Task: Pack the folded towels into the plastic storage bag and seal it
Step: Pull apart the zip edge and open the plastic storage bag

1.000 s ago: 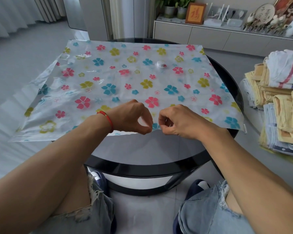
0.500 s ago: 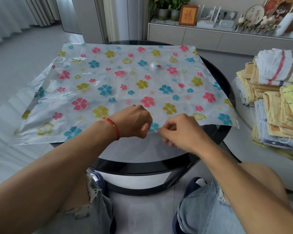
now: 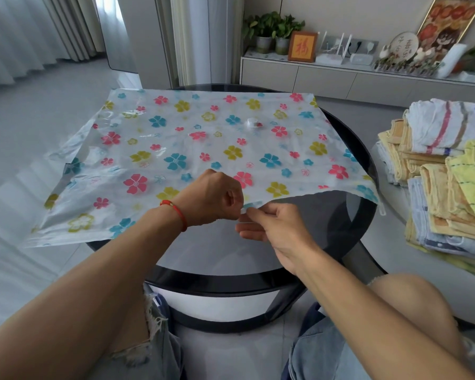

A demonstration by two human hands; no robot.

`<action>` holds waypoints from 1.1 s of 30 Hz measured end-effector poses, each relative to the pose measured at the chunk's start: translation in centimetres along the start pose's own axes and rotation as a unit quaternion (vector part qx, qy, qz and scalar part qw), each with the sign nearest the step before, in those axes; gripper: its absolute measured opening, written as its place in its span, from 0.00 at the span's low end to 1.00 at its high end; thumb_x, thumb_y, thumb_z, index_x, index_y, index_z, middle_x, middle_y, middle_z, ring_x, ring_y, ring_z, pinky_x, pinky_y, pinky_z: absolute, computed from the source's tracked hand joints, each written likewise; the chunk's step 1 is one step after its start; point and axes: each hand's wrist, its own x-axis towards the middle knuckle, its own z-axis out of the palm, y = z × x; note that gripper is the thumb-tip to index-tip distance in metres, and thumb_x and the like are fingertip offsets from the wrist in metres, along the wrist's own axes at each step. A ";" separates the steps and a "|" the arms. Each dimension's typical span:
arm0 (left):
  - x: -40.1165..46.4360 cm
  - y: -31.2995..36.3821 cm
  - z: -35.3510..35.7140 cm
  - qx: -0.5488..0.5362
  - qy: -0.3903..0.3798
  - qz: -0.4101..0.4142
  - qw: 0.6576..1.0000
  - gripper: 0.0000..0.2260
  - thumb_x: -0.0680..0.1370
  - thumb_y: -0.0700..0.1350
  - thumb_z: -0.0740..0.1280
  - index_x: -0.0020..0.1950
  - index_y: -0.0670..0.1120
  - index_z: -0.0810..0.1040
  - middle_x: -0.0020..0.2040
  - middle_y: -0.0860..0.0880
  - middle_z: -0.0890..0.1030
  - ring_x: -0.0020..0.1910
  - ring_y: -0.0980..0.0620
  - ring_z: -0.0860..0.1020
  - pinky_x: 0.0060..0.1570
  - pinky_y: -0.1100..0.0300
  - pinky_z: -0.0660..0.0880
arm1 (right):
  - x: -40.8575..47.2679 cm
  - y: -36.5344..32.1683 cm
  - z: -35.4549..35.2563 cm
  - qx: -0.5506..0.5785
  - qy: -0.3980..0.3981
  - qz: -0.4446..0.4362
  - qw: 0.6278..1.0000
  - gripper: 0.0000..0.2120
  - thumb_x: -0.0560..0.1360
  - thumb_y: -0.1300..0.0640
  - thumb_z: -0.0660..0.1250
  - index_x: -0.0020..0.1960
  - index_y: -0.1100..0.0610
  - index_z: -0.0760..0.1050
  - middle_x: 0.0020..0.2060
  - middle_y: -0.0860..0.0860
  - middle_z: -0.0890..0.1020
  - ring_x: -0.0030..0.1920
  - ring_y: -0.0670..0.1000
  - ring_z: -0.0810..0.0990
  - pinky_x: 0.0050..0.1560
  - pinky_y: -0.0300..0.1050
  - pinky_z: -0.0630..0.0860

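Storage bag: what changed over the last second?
The right hand drew back toward the person, and the storage bag mouth now gapes to its right. The left hand stayed pinching the near edge. Bag body, valve and towels unchanged.

Flower-printed plastic storage bag (image 3: 203,149) flat on the table, empty; folded towels (image 3: 439,171) stacked right.

Clear bag (image 3: 203,144) printed with pink, blue, yellow flowers; yellow, blue and striped white towels (image 3: 444,171).

A round, dark-rimmed glass bench (image 3: 258,259) carries the flat flowered storage bag (image 3: 192,149), whose left side overhangs its edge.
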 end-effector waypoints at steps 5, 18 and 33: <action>-0.5 1.0 0.1 0.102 -0.013 0.067 0.992 0.06 0.76 0.46 0.71 0.50 0.45 0.83 0.44 0.50 0.83 0.40 0.52 0.80 0.43 0.55 0.80 | 0.2 -0.6 0.5 0.008 0.012 0.016 1.000 0.10 0.79 0.62 0.70 0.42 0.63 0.86 0.39 0.63 0.88 0.38 0.59 0.88 0.34 0.43 0.82; -0.7 2.7 1.0 0.249 -0.014 0.026 0.968 0.12 0.83 0.44 0.60 0.49 0.44 0.83 0.37 0.48 0.76 0.34 0.50 0.74 0.36 0.60 0.66 | 0.7 -0.1 1.0 -0.211 0.108 -0.090 0.967 0.17 0.75 0.51 0.70 0.31 0.57 0.79 0.23 0.49 0.82 0.19 0.43 0.75 0.21 0.32 0.67; -0.7 3.0 0.4 0.228 0.037 0.028 0.973 0.13 0.83 0.41 0.59 0.47 0.43 0.82 0.39 0.45 0.80 0.35 0.45 0.78 0.38 0.54 0.76 | 1.3 -0.2 0.3 -0.189 0.127 -0.086 0.970 0.15 0.72 0.48 0.72 0.36 0.59 0.81 0.19 0.45 0.75 0.18 0.45 0.70 0.20 0.35 0.64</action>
